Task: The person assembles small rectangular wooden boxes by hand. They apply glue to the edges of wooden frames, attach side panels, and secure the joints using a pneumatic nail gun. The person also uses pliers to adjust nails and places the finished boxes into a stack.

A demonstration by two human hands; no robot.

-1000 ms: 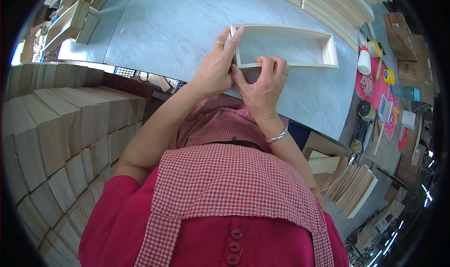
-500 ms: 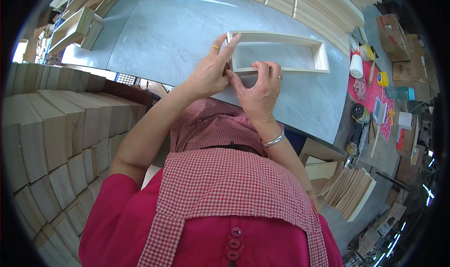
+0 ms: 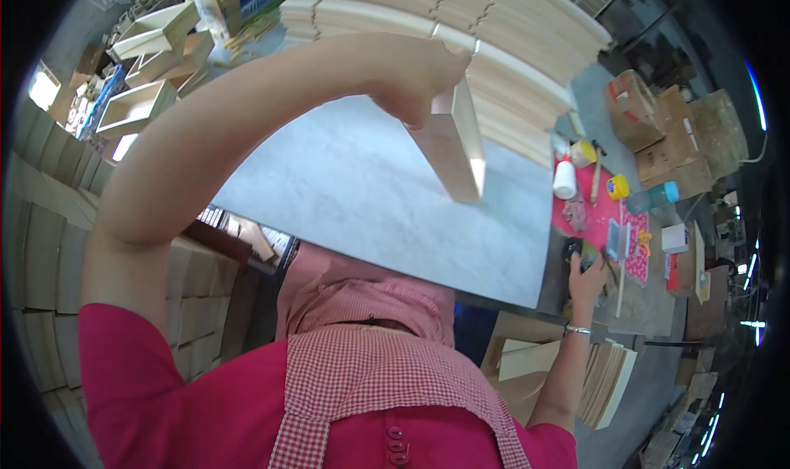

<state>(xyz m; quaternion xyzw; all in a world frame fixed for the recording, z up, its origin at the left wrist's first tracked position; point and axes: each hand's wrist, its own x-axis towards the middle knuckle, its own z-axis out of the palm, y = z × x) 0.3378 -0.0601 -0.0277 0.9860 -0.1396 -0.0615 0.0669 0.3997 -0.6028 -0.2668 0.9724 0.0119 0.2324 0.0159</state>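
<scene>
My left hand (image 3: 409, 81) is raised over the grey stone-patterned table (image 3: 354, 193) and grips the top end of a pale open wooden box frame (image 3: 457, 146), which stands on end and tilts over the table's far right part. My left forearm crosses the view from the left. My right hand (image 3: 586, 276) is low at the table's right edge, its fingers closed around a dark hand tool (image 3: 577, 251) next to a pink mat (image 3: 601, 222). I wear a pink top and a checked apron.
Stacked pale wooden boards (image 3: 502, 41) line the table's far side. A white glue bottle (image 3: 564, 178), a yellow tub (image 3: 617, 187) and a blue bottle (image 3: 658, 196) stand at the right. Finished wooden boxes (image 3: 136, 107) sit far left; loose boards (image 3: 609, 378) lie lower right.
The box frame lay flat under both hands; now my left hand has lifted it on end, and my right hand has left it and gone down right to the dark tool.
</scene>
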